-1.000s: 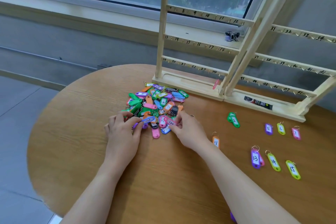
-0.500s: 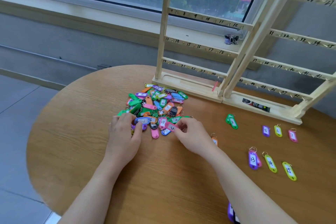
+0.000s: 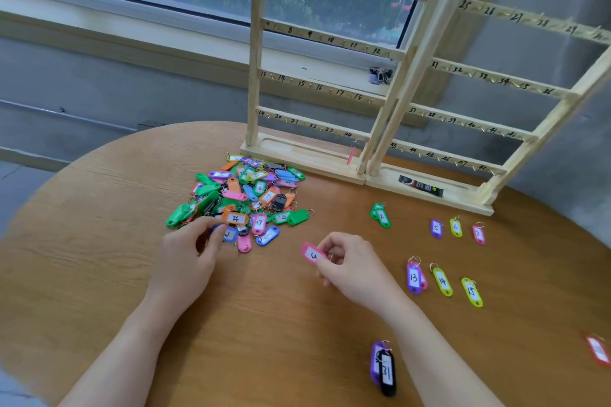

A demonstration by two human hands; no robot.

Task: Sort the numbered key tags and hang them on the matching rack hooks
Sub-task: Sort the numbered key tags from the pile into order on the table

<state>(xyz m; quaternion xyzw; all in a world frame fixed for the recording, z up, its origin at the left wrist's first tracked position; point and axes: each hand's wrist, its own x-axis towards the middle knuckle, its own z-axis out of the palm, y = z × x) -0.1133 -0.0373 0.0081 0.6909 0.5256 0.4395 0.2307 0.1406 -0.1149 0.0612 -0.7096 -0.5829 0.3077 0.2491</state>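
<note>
**Key tags on a round table, mid-sort**

Right hand (image 3: 350, 266): fingers curled, pinching a pink tag (image 3: 310, 253) by its ring end. The tag sits clear of the pile, just above or on the table top; which one cannot be told. Its white label carries a handwritten mark, not clearly readable.

Left hand (image 3: 188, 254): fingers bent, tips pinching a blue tag (image 3: 228, 234) at the near edge of the pile.

Pile of tags (image 3: 244, 195): a mixed heap in green, orange, pink, blue, purple and black, lying on the table (image 3: 99, 241) just in front of the left rack's base.

Racks: two pale wooden racks (image 3: 330, 43) stand side by side at the far edge of the table, their rails lined with numbered hooks. No tag shows on any hook.

Sorted tags, right of the pile and apart from it:
- a green tag (image 3: 381, 215) marked 2, near the rack base;
- a row of three: purple 5 (image 3: 436, 228), yellow-green 6 (image 3: 456, 227), pink 7 (image 3: 478, 235);
- a nearer row: purple 13 (image 3: 414, 277) lying on a pink one, yellow-green 14 (image 3: 442, 281), yellow-green 15 (image 3: 472, 291).

Near edge: a black tag (image 3: 386, 373) marked 31 lies on a purple one beside the right forearm. A red tag (image 3: 597, 349) lies at the far right, blurred.
</note>
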